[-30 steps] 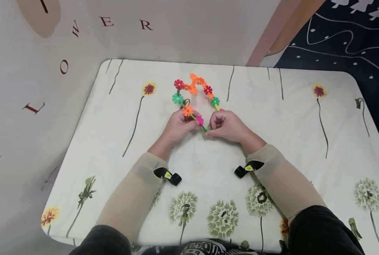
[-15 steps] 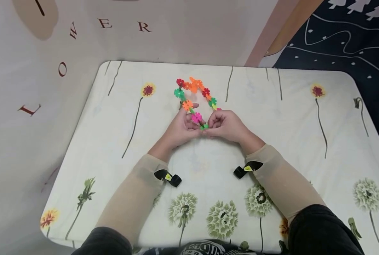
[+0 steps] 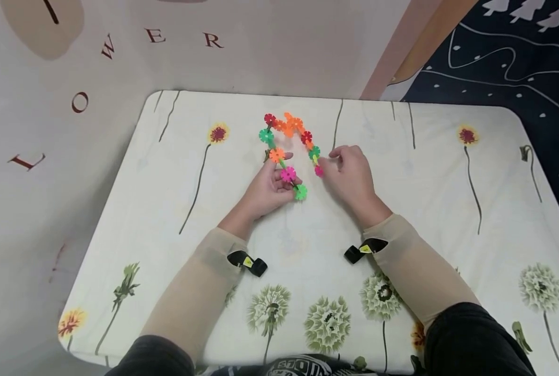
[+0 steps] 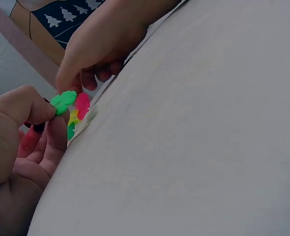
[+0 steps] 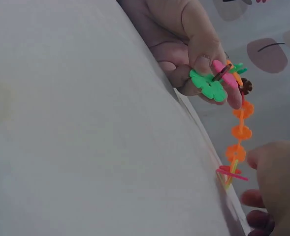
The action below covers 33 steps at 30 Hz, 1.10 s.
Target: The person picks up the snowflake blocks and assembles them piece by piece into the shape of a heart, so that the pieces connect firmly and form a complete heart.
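A chain of linked plastic snowflake discs, with an orange disc (image 3: 276,155) near my left fingers, forms an open loop. My left hand (image 3: 262,190) holds its near left end, pinching by the last green disc (image 3: 300,192). In the right wrist view that green disc (image 5: 209,85) lies under the thumb, a pink disc behind it. The chain's other end finishes in a pink disc (image 3: 319,171). My right hand (image 3: 352,177) is right at that end, fingers loosely bent; the right wrist view shows the thumb and fingers beside the discs, with nothing between them.
Both hands are over a table with a white flower-print cloth (image 3: 288,245). A lettered wall (image 3: 270,62) rises behind the table, and a dark patterned panel (image 3: 504,68) stands at the back right. Black straps with small cameras (image 3: 259,266) sit on both wrists.
My right hand has let go of the green disc and moved up and right to the pink end disc. My left hand has shifted its grip toward the green disc, now facing up.
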Motion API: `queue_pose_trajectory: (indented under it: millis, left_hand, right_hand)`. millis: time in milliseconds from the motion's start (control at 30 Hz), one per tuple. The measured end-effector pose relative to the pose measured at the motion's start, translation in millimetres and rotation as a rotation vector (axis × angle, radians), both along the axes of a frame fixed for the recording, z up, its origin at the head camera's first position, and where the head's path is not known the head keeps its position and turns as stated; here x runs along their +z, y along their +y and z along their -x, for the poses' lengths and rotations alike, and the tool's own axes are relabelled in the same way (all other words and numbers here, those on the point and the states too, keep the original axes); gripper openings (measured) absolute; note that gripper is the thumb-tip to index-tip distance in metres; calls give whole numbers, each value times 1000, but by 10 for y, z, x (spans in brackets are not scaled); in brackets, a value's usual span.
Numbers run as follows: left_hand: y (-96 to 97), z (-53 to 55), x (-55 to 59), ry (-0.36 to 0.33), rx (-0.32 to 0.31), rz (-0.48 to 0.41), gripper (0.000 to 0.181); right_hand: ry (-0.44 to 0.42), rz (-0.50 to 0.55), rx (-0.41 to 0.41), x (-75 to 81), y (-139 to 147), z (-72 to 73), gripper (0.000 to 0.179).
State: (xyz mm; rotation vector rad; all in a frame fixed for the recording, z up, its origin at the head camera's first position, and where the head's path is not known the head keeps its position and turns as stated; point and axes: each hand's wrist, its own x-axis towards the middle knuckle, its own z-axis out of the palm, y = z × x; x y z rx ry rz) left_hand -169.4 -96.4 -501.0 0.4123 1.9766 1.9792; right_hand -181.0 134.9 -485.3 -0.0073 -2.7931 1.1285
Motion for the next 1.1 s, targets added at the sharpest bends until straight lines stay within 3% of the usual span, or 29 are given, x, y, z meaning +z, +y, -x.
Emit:
queue_pose_trajectory:
  millis: [133,233,367,500,633,833,1000,1100]
  left_hand:
    - [-3,-13,5,-8,2,21,89]
    - [-1,-10,-1,4,6,10,97]
    - [-4,-2,-15,20,20,-22,104]
    - [-2,-5,-14,10,17,-43,106]
    - [13,-1,-5,22,4,-31,105]
    - [16,6,1,22,27,21,93]
    - [18,19,-17,28,49,6,92]
    - [16,15,-24,49,66,43,90]
  right_hand:
    - [-30,-106,42,-28,-10,-3,33]
    - [-8,-16,32,-35,-24,-7,27]
    - [-82,322,46,-9,-60,-18,22]
    - [-241,716,98,25,-79,-26,20]
    - [-311,940,154,53,-70,-36,23]
    - [-292,1053,198,56,-65,-44,16]
    - [-248,1054,237,5,-73,-40,14]
    - [-224,1056,242,-25,-85,-41,16]
